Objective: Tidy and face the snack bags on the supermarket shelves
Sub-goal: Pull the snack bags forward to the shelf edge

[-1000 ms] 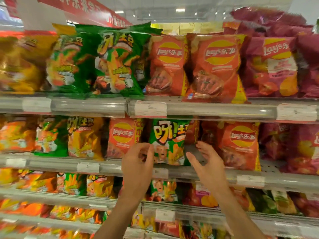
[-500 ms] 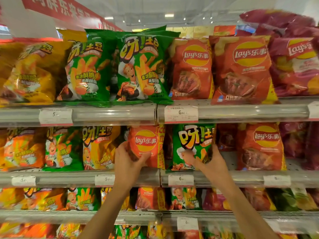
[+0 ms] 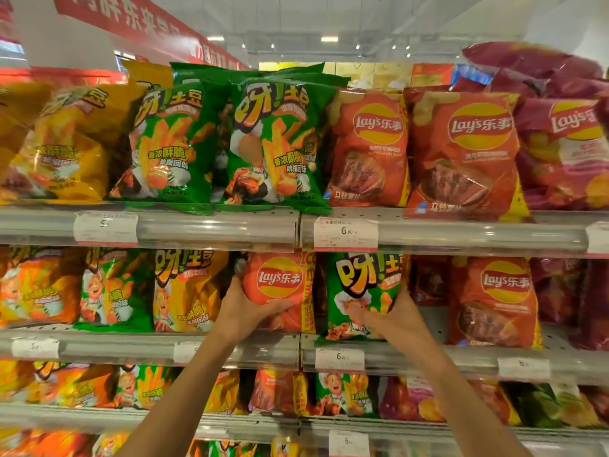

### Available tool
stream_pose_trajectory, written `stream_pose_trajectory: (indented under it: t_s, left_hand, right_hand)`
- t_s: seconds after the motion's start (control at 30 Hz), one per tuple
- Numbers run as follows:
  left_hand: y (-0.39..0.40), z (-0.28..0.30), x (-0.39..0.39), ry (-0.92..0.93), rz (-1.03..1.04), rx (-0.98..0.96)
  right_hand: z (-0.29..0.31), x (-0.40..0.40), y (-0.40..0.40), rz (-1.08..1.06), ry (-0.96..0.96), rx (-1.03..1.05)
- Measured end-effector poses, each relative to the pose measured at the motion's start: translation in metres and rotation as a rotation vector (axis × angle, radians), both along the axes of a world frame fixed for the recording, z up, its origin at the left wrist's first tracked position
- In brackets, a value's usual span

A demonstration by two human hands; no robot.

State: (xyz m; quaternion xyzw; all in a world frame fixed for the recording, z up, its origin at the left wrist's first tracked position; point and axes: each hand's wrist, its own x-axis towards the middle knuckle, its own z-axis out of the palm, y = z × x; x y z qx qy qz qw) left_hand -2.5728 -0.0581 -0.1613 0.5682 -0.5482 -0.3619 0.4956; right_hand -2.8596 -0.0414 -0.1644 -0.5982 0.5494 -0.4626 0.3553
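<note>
Orange Lay's bag (image 3: pixel 280 288) and green potato-stick bag (image 3: pixel 362 291) stand side by side, mid shelf (image 3: pixel 263 351). L hand (image 3: pixel 245 310) grips the Lay's bag; R hand (image 3: pixel 389 313) grips the green one. Price tag (image 3: pixel 339 358) just below.

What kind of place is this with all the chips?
Most likely a supermarket snack aisle: rows of chip bags face outward, price tags line each shelf edge, and a red banner hangs overhead.

Red banner (image 3: pixel 131 24) overhead, white ceiling w/ lights (image 3: pixel 329 38), grey shelf rails (image 3: pixel 214 229)
</note>
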Motion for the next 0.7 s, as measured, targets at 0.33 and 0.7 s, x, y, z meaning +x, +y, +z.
stream_pose_trajectory:
  t_s: [0.33, 0.7]
  left_hand:
    - [0.010, 0.005, -0.045, 0.155, -0.065, -0.055]
    - [0.005, -0.003, -0.141, 0.110, -0.067, -0.062]
  right_hand:
    - [0.019, -0.048, 0.025, -0.150, -0.088, 0.015]
    - [-0.015, -0.114, 0.076, -0.241, -0.139, 0.102]
